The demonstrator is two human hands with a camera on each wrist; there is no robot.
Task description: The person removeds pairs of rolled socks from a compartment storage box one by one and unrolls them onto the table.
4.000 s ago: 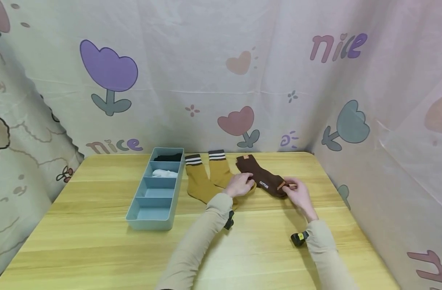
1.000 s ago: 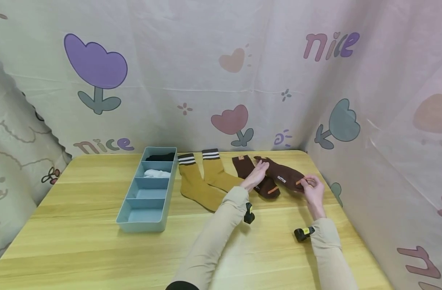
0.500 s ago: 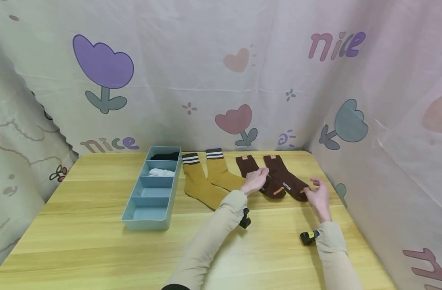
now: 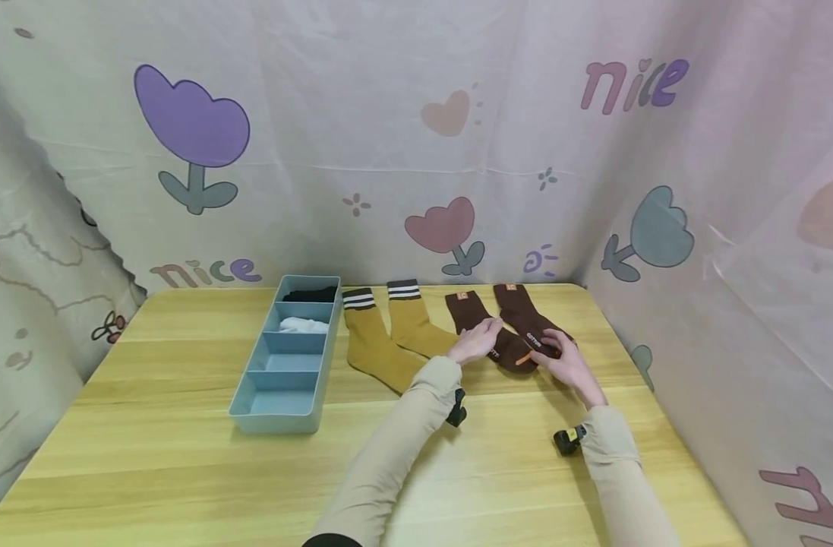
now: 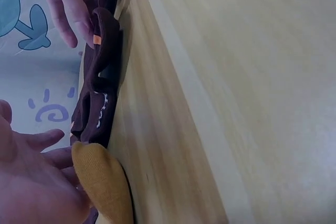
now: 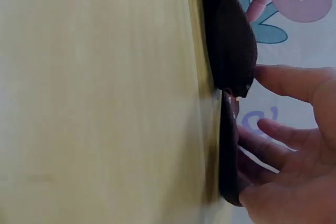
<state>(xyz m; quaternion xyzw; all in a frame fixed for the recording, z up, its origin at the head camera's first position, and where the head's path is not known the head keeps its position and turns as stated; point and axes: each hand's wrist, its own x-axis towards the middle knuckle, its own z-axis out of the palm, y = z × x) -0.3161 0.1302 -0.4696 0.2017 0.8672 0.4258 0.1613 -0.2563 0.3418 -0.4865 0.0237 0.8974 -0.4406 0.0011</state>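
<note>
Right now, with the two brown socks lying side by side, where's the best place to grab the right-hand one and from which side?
Probably at the toe end of the right brown sock, where the right hand rests, coming from the near table edge. It lies flat with its cuff pointing away toward the curtain, so the toe is nearest. The left brown sock lies close beside it under the left hand, so pinching the free right edge avoids dragging both.

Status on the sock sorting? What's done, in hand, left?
Looks done: the blue plastic divider tray holds a black item and a white item in its two far compartments. In hand: left hand and right hand rest on the two dark brown socks, laid side by side. Left: the mustard striped-cuff socks lie untouched; the two near compartments are empty.
</note>
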